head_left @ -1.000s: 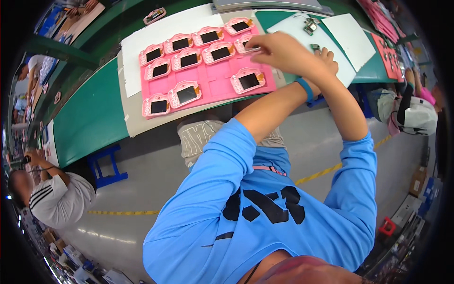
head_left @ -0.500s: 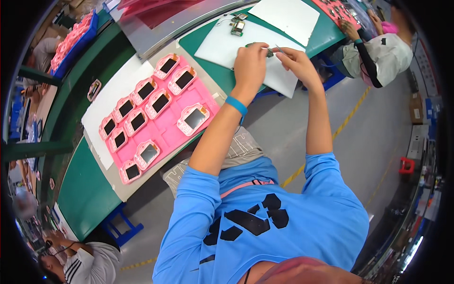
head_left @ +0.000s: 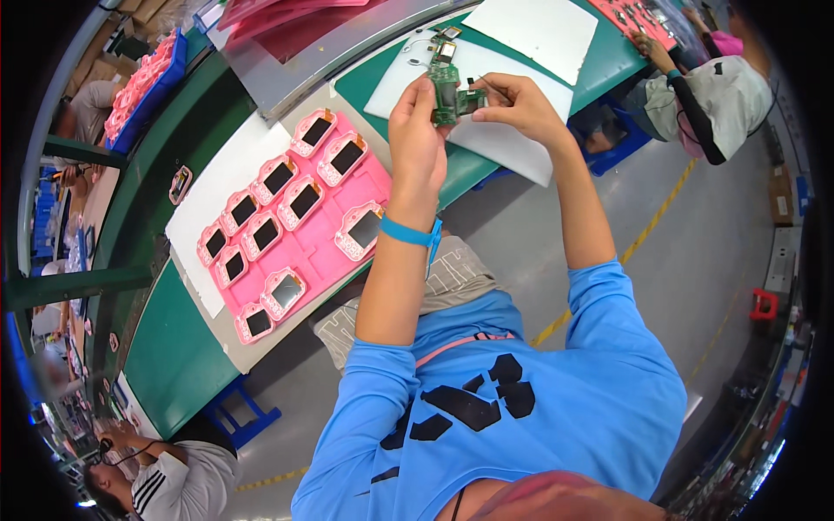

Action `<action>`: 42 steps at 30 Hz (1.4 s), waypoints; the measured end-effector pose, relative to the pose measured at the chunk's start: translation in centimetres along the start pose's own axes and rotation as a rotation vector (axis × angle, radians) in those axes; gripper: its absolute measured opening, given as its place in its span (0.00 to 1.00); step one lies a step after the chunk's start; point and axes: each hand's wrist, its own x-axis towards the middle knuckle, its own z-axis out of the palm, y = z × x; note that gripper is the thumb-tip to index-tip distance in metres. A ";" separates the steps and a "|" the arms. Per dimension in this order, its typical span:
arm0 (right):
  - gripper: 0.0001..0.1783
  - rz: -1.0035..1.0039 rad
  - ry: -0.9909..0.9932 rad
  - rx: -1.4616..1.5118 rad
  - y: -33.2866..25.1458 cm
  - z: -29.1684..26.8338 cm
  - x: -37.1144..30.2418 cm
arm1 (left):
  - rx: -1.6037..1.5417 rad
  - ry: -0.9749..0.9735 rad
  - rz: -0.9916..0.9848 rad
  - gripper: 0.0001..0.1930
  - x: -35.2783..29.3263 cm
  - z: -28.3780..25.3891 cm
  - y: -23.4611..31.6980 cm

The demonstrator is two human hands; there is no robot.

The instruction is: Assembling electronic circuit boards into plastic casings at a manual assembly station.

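My left hand (head_left: 419, 130) grips a green circuit board (head_left: 445, 102) by its left edge, above a white foam sheet (head_left: 395, 91). From the right, my right hand (head_left: 528, 106) closes thumb and fingers at a smaller green board section (head_left: 472, 101) joined or held against the first. A thin dark piece shows by its fingertips; I cannot tell what it is. Just beyond the hands, another small board with a metallic part (head_left: 445, 52) and thin wires lies on the foam.
Left of my forearm, a pink tray (head_left: 317, 252) carries several pink device shells with dark screens (head_left: 304, 201). A white sheet (head_left: 534, 35) lies at the back. Metal-edged shelving (head_left: 287, 78) borders the bench (head_left: 182, 365). Co-workers sit at far right (head_left: 704, 100) and lower left (head_left: 187, 473).
The circuit board has been raised and turned to show its flat face. My left hand moved left and rotated palm inward; my right hand shifted left beside it.
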 end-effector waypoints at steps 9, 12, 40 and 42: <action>0.09 0.020 -0.107 0.089 -8.7 1.9 -3.6 | -0.038 -0.021 0.129 0.14 -6.2 -1.4 3.1; 0.08 0.006 -0.113 0.065 -9.4 2.5 -4.8 | 0.015 0.019 0.164 0.13 -8.7 -1.3 3.7; 0.13 -0.103 0.149 -0.963 -0.2 0.8 -6.8 | -0.805 -0.107 -0.010 0.07 -17.7 -8.2 7.6; 0.14 -0.182 0.208 -0.952 1.2 0.4 -6.0 | -0.806 -0.071 0.007 0.07 -18.5 -9.4 7.1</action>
